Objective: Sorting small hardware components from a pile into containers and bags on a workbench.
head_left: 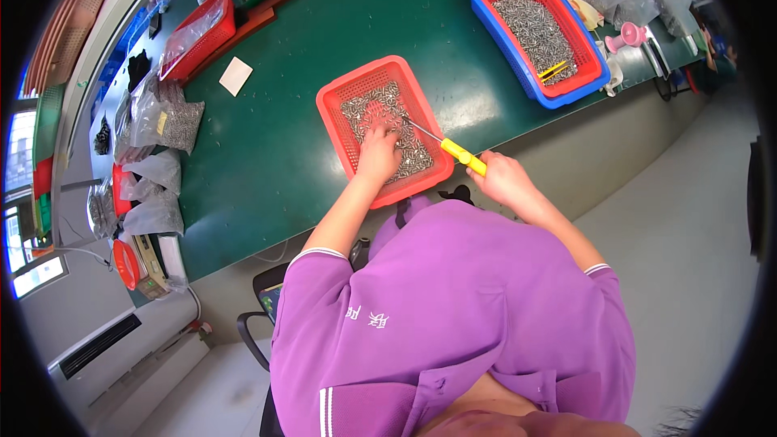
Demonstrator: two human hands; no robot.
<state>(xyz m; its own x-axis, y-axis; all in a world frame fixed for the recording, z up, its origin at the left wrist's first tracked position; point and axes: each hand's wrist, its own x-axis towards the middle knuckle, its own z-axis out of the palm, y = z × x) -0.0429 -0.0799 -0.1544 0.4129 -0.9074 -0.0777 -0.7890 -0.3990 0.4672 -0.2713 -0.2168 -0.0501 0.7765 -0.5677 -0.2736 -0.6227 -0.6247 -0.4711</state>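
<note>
A red perforated plastic basket (330, 117) rests at the near edge of the green table, with many small silvery metal parts (417, 155) in it. Inside it, my left hand (379, 152) lies on the parts with its fingers bent and a little apart; I see nothing held, though the fingertips are partly hidden. A strip of bare red basket floor shows just beyond the fingers. My right hand (503, 180), at the basket's near right corner, is closed round a yellow-handled tool (463, 155). Its thin metal shaft slants over the rim, and its tip is among the parts.
At the back right, a blue basket (486, 26) holds a red one with more metal parts and a yellow item. Plastic bags of parts (166, 117), a red basket (197, 36) and a small scale (150, 275) line the left side. A pale paper square (235, 76) lies on the green table (267, 154).
</note>
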